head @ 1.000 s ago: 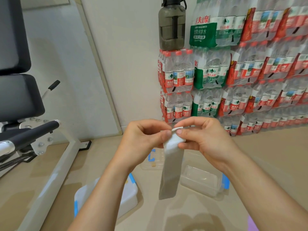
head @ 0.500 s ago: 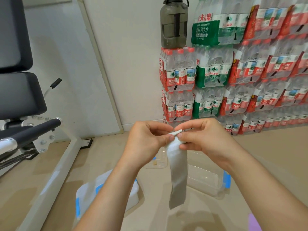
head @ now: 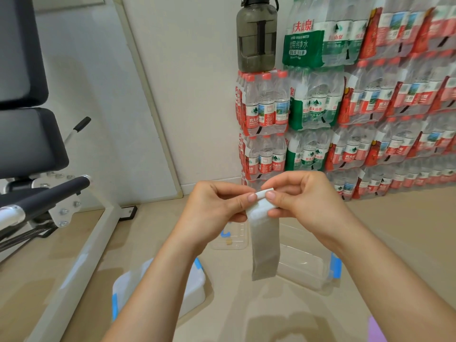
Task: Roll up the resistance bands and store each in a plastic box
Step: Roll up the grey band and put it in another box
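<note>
At frame centre we pinch the top end of the grey resistance band (head: 265, 245) between left hand (head: 217, 206) and right hand (head: 303, 201), fingertips closed on a small started roll, while the rest hangs loose. It looks light and limp, so it is best gripped at the rolled edge. Right of it, the open clear plastic box (head: 303, 267) shows no band. The lidded box (head: 196, 290) at lower left hides its contents.
</note>
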Available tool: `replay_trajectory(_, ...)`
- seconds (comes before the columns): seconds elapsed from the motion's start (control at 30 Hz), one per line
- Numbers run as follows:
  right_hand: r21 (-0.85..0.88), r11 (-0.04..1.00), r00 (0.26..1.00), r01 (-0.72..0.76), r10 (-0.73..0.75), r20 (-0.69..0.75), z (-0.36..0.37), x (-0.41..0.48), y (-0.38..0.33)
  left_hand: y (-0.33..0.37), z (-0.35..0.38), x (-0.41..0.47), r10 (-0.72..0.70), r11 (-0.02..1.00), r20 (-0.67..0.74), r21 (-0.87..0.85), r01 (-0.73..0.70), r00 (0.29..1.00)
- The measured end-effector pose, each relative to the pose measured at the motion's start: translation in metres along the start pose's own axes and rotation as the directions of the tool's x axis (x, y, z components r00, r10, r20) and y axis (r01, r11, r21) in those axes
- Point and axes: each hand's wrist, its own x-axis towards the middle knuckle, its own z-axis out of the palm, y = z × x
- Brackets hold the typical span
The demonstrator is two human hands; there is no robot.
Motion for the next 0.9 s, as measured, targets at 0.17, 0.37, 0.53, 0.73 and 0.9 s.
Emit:
replay_trajectory(0.17,-0.038,0.999,0.999,-0.029,0.030,0.033,0.001,0.000,-0.001,-0.002,0.003,0.001,0.023,0.999,-0.111,-0.023,-0.026,0.994)
replay_trajectory(0.37,0.027,0.998,0.997,-0.058,0.057,0.047,-0.002,0.001,0.000,-0.003,0.004,0.002,0.020,1.000,-0.133,-0.012,-0.022,0.991)
replay_trajectory(0.53,0.108,0.991,0.996,-0.078,0.074,0.045,-0.002,0.004,0.002,-0.004,0.006,0.002,-0.017,0.999,-0.159,-0.042,0.011,0.987)
replay_trajectory(0.73,0.113,0.992,0.998,-0.060,0.057,0.023,-0.002,0.002,0.004,-0.005,0.011,0.003,-0.022,0.991,-0.122,-0.136,0.005,0.992)
replay_trajectory(0.9,0.245,0.962,0.984,-0.118,0.080,0.161,-0.009,0.003,0.002,-0.004,-0.003,-0.001,0.060,0.981,0.201,-0.194,-0.020,0.978)
